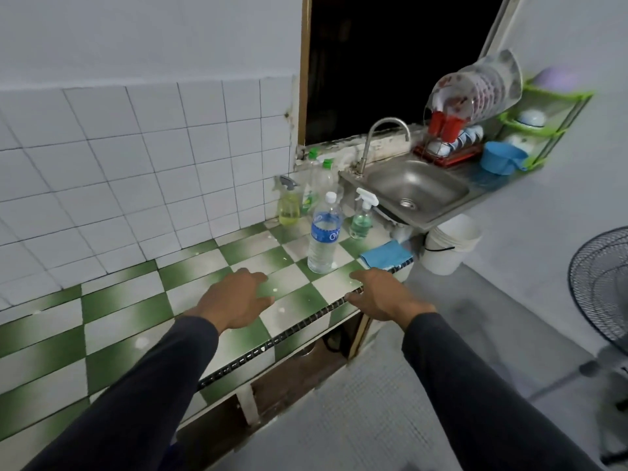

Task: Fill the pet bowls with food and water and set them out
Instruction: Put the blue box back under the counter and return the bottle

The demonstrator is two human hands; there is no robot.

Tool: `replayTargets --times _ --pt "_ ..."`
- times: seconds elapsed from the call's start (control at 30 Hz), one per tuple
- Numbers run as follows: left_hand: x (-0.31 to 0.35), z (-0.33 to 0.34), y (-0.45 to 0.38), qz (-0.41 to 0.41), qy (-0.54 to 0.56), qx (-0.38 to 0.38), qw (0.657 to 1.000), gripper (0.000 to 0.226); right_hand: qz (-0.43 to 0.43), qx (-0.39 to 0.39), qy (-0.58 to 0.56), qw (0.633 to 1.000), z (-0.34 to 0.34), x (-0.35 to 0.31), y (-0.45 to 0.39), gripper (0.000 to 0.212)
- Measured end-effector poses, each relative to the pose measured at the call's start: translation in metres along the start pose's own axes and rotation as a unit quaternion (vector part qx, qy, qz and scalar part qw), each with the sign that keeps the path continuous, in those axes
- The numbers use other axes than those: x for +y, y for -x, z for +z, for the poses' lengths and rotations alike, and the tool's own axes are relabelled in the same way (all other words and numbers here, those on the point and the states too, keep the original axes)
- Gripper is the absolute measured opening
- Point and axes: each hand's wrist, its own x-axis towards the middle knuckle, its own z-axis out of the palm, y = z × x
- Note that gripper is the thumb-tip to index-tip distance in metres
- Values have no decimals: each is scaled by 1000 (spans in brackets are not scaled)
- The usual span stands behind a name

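Two empty hands (234,297) (382,295) over glossy checkered counter (119,307).

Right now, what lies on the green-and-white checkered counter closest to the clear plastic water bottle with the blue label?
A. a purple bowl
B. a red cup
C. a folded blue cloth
C: the folded blue cloth lies just right of the water bottle on the counter.

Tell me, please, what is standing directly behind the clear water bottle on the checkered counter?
Behind the water bottle stand two green-capped bottles, the nearer partly hidden by it. A yellow spray bottle and a green spray bottle flank it.
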Motion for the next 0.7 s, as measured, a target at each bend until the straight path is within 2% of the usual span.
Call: replayTargets --times 0.3,0.47,0.7 --pt "24 -6 -93 17 13 18 1000 71 13 17 -27 999 -22 35 -82 63" --pt "28 -12 -157 35 45 6 998 84 8 32 -57 998 -38 43 -133 56" --pt "22 10 -230 42 120 -35 991 110 34 27 -188 981 -37 54 -194 82"
